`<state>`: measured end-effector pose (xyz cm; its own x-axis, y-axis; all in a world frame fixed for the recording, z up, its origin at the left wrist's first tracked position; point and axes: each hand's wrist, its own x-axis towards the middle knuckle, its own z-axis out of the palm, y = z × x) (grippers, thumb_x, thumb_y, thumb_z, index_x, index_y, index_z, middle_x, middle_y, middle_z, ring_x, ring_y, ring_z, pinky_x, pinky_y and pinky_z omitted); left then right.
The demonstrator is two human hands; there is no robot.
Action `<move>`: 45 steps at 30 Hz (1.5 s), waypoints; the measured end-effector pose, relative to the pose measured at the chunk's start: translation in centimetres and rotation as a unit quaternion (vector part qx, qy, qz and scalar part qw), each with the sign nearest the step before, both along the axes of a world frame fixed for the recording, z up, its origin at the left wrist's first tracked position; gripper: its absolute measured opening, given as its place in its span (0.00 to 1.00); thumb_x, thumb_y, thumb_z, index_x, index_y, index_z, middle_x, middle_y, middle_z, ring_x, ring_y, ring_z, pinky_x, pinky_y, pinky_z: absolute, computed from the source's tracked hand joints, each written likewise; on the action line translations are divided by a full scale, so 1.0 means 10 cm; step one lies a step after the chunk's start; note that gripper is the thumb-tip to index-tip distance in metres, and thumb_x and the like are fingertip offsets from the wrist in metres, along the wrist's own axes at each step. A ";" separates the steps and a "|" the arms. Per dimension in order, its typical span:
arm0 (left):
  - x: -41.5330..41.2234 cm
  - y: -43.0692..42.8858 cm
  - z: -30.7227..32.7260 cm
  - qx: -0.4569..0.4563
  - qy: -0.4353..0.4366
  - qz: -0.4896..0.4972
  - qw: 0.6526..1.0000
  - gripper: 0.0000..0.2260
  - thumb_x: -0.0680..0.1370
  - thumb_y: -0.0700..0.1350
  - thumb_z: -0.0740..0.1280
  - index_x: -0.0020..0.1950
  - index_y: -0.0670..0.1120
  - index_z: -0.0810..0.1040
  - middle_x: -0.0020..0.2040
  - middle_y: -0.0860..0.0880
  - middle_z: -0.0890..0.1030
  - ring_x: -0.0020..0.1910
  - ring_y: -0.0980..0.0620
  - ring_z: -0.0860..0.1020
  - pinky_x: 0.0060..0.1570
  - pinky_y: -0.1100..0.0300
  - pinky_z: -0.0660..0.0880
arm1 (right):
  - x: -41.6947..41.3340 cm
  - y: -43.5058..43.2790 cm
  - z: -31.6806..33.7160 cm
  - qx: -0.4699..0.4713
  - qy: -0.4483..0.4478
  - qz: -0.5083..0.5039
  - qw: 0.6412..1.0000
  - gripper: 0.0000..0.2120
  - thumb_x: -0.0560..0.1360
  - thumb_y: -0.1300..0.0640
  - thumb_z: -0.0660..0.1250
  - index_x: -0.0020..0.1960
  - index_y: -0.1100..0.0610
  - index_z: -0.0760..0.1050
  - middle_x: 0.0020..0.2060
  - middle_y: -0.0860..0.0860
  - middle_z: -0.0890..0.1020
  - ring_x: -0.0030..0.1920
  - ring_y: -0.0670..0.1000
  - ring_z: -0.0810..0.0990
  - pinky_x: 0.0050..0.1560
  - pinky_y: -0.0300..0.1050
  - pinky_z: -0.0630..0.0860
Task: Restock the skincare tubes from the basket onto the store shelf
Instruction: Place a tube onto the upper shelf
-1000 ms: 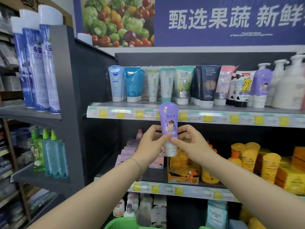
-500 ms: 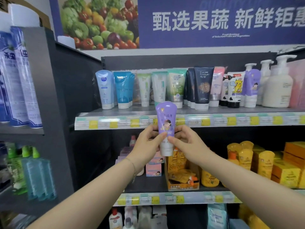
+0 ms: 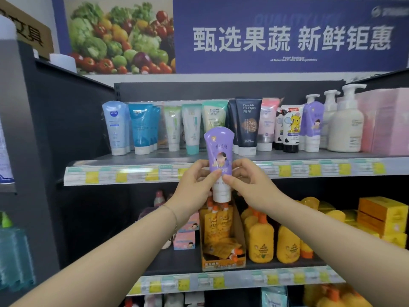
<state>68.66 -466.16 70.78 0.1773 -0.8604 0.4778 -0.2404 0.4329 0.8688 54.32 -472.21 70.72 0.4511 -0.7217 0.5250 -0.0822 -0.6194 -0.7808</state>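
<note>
I hold the purple tube [image 3: 219,156] up with both hands. My left hand [image 3: 194,187] and right hand [image 3: 250,187] pinch it just above its white cap. It is a bit higher than before. Its top now covers some tubes on the shelf [image 3: 132,173] behind my hands. A twin tube [image 3: 313,127] stands up to my right. The price tags [image 3: 287,170] are too blurry to read.

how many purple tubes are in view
2. One purple tube is held by the left hand and right hand; a second purple tube stands on the upper shelf beside the pump bottles. More may hide behind it.
</note>
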 end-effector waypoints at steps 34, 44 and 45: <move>-2.22 -1.83 0.87 -0.018 -0.029 0.090 0.995 0.12 0.75 0.44 0.71 0.56 0.44 0.75 0.47 0.45 0.81 0.43 0.49 0.79 0.47 0.56 0.76 | -2.14 -1.80 0.81 -0.088 -0.038 -0.100 0.990 0.04 0.73 0.56 0.72 0.48 0.53 0.81 0.39 0.58 0.84 0.37 0.53 0.79 0.49 0.51 0.78; -2.41 -2.05 0.91 0.035 -0.072 0.099 0.992 0.09 0.75 0.43 0.71 0.53 0.42 0.76 0.51 0.42 0.82 0.41 0.49 0.80 0.27 0.68 0.69 | -2.32 -2.07 0.81 -0.100 0.028 -0.141 0.985 0.08 0.73 0.56 0.71 0.48 0.59 0.83 0.32 0.52 0.81 0.30 0.45 0.74 0.32 0.41 0.69; -2.41 -2.07 0.91 0.037 -0.078 0.101 0.991 0.09 0.75 0.43 0.71 0.52 0.43 0.75 0.51 0.41 0.82 0.42 0.49 0.81 0.30 0.66 0.71 | -2.32 -2.07 0.81 -0.105 0.038 -0.147 0.983 0.08 0.73 0.55 0.71 0.48 0.59 0.83 0.34 0.54 0.83 0.32 0.48 0.76 0.35 0.43 0.73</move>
<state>44.59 -486.84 79.85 0.2788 -0.8486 0.4496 -0.4496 0.2983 0.8419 31.14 -492.93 78.78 0.2832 -0.7054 0.6498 -0.3349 -0.7076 -0.6222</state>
